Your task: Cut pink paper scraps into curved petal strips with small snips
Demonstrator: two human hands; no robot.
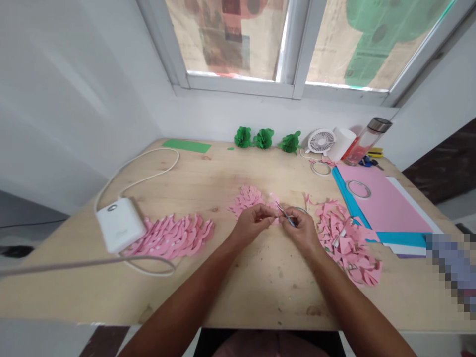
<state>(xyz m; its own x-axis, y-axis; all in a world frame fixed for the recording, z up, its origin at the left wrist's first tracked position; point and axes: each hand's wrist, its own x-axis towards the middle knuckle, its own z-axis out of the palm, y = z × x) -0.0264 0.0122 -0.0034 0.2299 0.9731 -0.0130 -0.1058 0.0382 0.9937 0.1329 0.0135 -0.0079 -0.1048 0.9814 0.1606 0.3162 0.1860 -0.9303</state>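
Observation:
My left hand (253, 220) is closed in a pinch on a small pink paper piece (274, 202) over the middle of the table. Close beside it, my right hand (303, 228) grips a pair of scissors (284, 214), the thin blades pointing up and left toward the paper. Fingers partly cover both the paper and the scissors. Just behind my left hand lies a pile of small cut pink petals (247, 197). A heap of pink paper scraps (344, 238) spreads to the right of my right hand.
Overlapping pink scalloped strips (178, 235) lie left, against a white power bank (121, 225) with a looping cable. Green paper flowers (264, 139), a small fan (322, 142) and a bottle (366, 141) stand at the back. Pink sheets (386, 198) and a tape ring (358, 189) are right.

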